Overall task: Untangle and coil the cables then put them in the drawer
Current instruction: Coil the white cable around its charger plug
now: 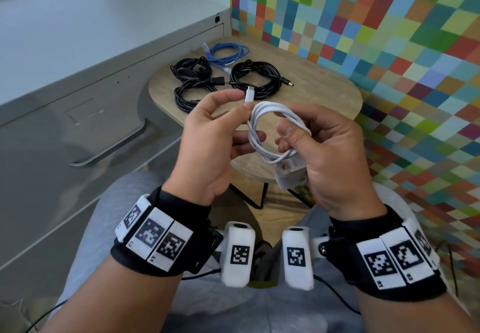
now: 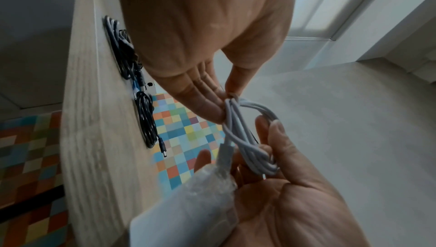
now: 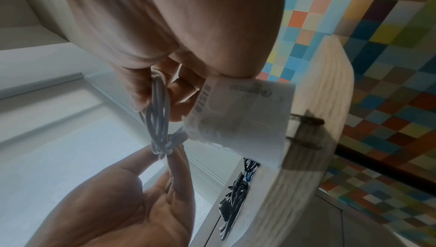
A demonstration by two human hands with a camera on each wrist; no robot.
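Note:
A white cable (image 1: 270, 130) wound into a small coil, with a white charger block (image 1: 289, 174) at one end, is held above the round wooden table (image 1: 324, 91). My left hand (image 1: 241, 103) pinches the cable's plug end between thumb and forefinger. My right hand (image 1: 293, 135) grips the far side of the coil, with the charger against its palm. In the left wrist view my left fingers (image 2: 212, 102) pinch the white cable (image 2: 247, 139). In the right wrist view the charger (image 3: 243, 120) sits under my right palm beside the cable loops (image 3: 158, 111).
On the table lie a coiled blue cable (image 1: 226, 53) and three coiled black cables (image 1: 255, 77), (image 1: 189, 69), (image 1: 192, 94). A grey drawer cabinet stands at the left, its shut drawer front with a curved handle (image 1: 109, 148). A multicoloured checkered wall is at the right.

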